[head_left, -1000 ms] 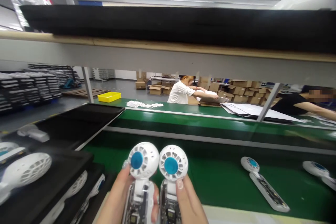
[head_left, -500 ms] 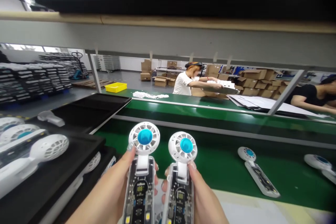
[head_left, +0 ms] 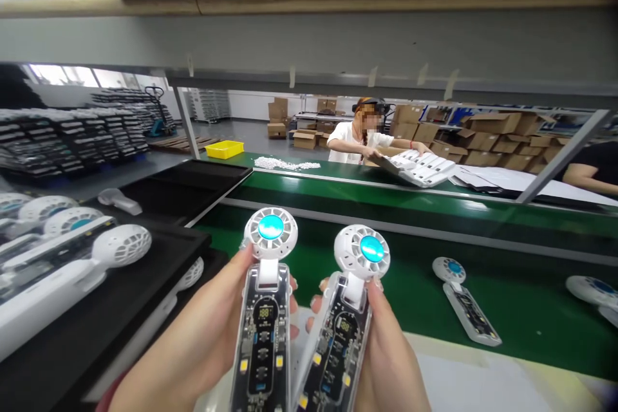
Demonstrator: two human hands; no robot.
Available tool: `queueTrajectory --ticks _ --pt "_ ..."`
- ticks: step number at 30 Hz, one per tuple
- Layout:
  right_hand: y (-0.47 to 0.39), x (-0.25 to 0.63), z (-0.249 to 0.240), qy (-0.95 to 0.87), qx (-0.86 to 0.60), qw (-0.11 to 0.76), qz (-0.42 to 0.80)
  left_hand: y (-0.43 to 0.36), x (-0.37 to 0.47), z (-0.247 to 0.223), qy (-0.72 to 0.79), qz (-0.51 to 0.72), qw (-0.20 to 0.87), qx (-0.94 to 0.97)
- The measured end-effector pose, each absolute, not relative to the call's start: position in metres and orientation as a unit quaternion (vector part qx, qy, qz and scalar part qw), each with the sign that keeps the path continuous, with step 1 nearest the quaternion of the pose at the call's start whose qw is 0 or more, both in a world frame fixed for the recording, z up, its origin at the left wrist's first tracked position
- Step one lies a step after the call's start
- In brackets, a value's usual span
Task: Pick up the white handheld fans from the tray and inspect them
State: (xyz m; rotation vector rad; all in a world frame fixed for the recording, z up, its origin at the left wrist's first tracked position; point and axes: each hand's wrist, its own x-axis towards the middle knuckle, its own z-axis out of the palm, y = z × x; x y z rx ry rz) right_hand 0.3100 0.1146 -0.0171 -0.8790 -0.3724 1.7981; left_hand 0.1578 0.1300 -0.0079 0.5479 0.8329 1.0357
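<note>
Indoors, over green belt (head_left: 434, 309), each hand gripping one fan: left hand (head_left: 203, 341), right hand (head_left: 391, 360).

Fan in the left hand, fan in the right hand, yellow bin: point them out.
Left-hand fan (head_left: 271, 228): head view, blue hub.
Right-hand fan (head_left: 372, 249): head view, blue hub.
Yellow bin (head_left: 224, 149): head view, front wall.

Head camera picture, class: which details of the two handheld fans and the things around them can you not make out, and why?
- Left fan: the bottom of its handle is cut off by the lower edge; its display digits are too small.
- Right fan: far side covered by the right hand.
- Left hand: wrist cut off below.
- Fan on the belt: cropped by the right edge, blurred.
- Tray held by a co-worker: contents too small.
</note>
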Motion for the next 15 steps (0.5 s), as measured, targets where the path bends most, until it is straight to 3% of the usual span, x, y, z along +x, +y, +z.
queueTrajectory --ticks 10,15 --pt "0.106 0.308 -0.016 -0.161 -0.378 0.554 0.724 0.124 0.156 -0.004 0.366 0.487 0.744 0.274" --pt "0.114 0.32 -0.032 -0.165 -0.394 0.568 0.704 0.145 0.149 0.042 0.383 0.533 0.592 0.468"
